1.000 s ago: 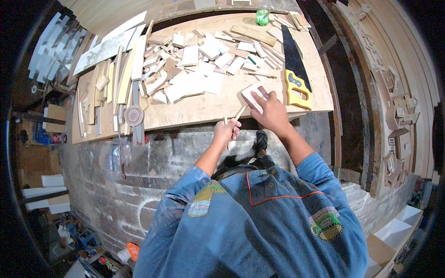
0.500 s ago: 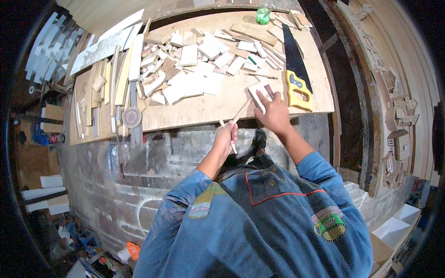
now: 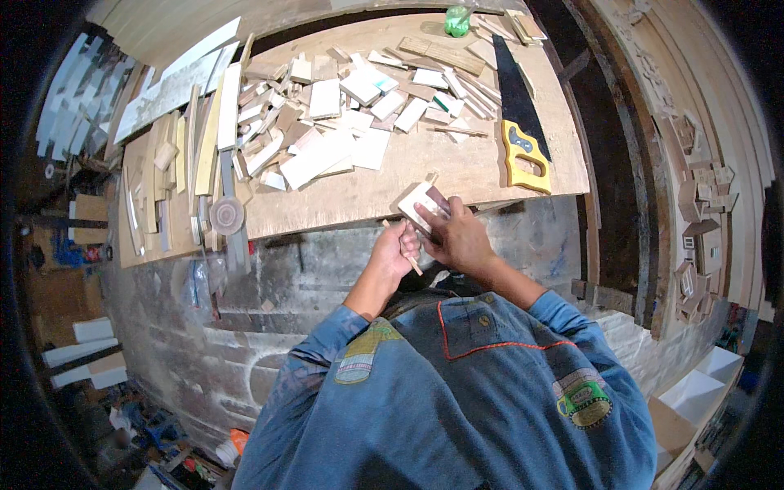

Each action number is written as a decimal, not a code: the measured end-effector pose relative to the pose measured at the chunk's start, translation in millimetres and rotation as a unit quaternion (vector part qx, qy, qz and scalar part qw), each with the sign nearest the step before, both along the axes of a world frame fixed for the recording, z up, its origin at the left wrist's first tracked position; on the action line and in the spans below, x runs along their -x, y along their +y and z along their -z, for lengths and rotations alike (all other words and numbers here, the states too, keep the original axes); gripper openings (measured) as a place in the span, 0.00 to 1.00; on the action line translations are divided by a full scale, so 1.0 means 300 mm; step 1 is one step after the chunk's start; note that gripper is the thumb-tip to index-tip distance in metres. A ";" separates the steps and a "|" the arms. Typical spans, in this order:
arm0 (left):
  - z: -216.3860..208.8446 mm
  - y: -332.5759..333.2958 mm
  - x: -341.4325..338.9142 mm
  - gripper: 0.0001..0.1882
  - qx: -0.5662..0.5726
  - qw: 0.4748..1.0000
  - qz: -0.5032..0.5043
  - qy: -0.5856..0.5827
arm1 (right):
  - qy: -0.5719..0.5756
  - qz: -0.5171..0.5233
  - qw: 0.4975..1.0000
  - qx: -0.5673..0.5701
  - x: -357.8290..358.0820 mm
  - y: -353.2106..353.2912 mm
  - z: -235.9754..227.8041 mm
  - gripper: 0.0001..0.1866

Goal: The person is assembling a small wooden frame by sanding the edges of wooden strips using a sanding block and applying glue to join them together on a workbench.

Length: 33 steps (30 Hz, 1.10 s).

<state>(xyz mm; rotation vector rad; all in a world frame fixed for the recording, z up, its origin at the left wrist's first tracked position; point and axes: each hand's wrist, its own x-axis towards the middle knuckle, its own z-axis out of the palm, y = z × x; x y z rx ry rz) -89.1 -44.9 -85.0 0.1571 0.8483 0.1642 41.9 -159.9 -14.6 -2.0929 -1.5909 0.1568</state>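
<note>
My left hand (image 3: 396, 248) is closed in a fist round a thin wooden stick (image 3: 389, 224), just off the near edge of the workbench. Beside it, my right hand (image 3: 459, 235) grips a small white rectangular board piece (image 3: 419, 198), its fingers bent over the piece's right side. The board piece lies at the bench edge, close to the left fist. A short bit of pale wood (image 3: 434, 177) shows just past its far edge; whether it belongs to a held stick I cannot tell.
A heap of white and bare wood offcuts (image 3: 324, 99) covers the middle of the workbench (image 3: 359, 189). A handsaw (image 3: 525, 158) with a yellow handle lies to the right. Long strips (image 3: 208, 155) and a round wooden disc (image 3: 227, 215) are at left; a green bottle (image 3: 456, 22) is at the back.
My right hand has drawn the white board piece left and toward me, beside the left fist. The left hand keeps its hold on the stick and has barely moved.
</note>
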 end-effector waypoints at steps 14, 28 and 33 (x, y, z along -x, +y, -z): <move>-0.005 0.019 -0.006 0.16 -0.009 1.000 0.013 -0.017 | 0.010 0.039 0.998 0.039 -0.127 0.077 -0.014 0.33; -0.239 -0.006 0.048 0.13 -0.478 0.868 0.123 0.055 | 0.901 -0.010 0.397 -0.176 -0.134 0.090 -0.052 0.33; -0.264 0.016 0.063 0.08 -0.416 0.905 0.066 0.055 | 0.908 -0.087 0.358 -0.200 -0.101 0.088 -0.090 0.36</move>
